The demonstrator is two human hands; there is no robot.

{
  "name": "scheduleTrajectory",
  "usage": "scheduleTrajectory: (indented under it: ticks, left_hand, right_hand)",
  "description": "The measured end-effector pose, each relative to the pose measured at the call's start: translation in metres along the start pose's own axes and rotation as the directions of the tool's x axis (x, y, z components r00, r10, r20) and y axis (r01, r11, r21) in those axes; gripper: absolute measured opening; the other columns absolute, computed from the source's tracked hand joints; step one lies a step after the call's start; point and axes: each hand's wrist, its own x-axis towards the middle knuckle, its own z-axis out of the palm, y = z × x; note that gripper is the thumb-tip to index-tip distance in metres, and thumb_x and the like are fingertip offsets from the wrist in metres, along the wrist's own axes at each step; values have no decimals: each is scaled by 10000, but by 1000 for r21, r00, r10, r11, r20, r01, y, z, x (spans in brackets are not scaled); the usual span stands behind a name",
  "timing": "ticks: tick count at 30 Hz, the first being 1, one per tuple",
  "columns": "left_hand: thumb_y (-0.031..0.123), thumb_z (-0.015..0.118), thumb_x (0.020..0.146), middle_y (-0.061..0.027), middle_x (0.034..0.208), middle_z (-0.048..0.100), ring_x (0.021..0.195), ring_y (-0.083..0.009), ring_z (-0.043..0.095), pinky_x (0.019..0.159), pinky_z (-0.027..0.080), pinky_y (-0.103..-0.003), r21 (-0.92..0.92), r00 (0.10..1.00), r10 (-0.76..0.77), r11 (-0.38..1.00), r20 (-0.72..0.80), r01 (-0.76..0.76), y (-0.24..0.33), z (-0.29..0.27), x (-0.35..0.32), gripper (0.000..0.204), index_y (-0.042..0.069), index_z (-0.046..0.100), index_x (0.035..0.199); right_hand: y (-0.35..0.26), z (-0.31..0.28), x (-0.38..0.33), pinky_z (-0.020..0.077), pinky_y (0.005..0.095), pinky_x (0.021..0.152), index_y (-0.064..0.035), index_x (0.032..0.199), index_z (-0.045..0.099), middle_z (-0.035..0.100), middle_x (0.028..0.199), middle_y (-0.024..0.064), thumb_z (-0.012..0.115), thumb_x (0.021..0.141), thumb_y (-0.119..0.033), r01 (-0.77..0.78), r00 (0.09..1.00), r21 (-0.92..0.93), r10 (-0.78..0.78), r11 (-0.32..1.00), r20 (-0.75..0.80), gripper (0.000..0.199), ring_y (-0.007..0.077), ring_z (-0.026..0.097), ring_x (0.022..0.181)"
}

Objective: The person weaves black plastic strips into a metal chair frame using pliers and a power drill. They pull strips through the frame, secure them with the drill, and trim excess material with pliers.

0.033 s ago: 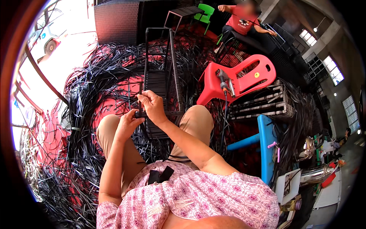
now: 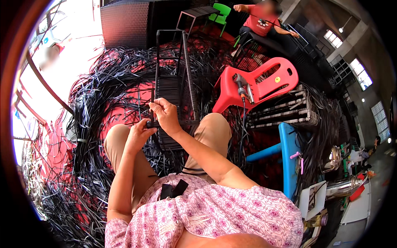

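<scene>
Between my knees stands a black chair-like frame (image 2: 189, 70) with a panel of closely laid black strips (image 2: 168, 87). My right hand (image 2: 166, 118) is at the frame's near left corner, thumb and fingers pinched on a thin black strip (image 2: 152, 94) that sticks up above them. Just below and to the left, my left hand (image 2: 138, 134) has its thumb and index finger closed at the end of the frame's near crossbar. What lies between those left fingers is too small to make out.
Heaps of loose black strips (image 2: 89, 89) surround me on the red floor cover. To the right, a red plastic chair (image 2: 269, 84) carries a corded power tool (image 2: 240, 84). Nearer stands a blue stool (image 2: 287, 157). A co-worker in a red shirt (image 2: 261, 25) sits at the far right, holding a strip.
The co-worker's raised hand has shifted slightly left. My hands keep their place on the frame.
</scene>
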Motion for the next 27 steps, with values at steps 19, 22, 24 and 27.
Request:
scheduleTrajectory:
  ticks: [19,22,24,27]
  left_hand:
    - [106,750,836,45,691,603,620,-10,495,531,387,-222,65,997,-74,995,2,74,28,42,-40,189,0,664,968]
    - [113,753,837,42,699,609,629,-14,506,542,401,-224,36,998,-66,997,-9,66,21,41,-41,191,2,664,965]
    - [117,754,838,35,714,616,641,-19,518,557,417,-229,27,999,-38,999,-27,38,19,41,-42,198,0,661,967]
    - [119,755,839,21,747,628,667,-28,538,586,444,-237,46,999,-2,999,-42,4,22,40,-42,208,-5,656,973]
  right_hand:
    - [-17,-41,-41,433,224,532,-12,893,671,637,707,-15,663,959,-167,-81,996,66,79,995,34,168,32,537,600]
    - [-13,-39,-41,431,226,529,-11,888,671,637,704,-14,664,957,-164,-75,997,75,72,994,34,169,33,539,599]
    - [-12,-37,-41,432,228,528,-9,884,672,637,700,-12,666,955,-164,-71,997,80,68,994,39,170,34,541,598]
    - [-14,-35,-38,434,231,529,-7,879,675,637,696,-9,669,950,-163,-59,998,71,57,996,40,172,37,545,596]
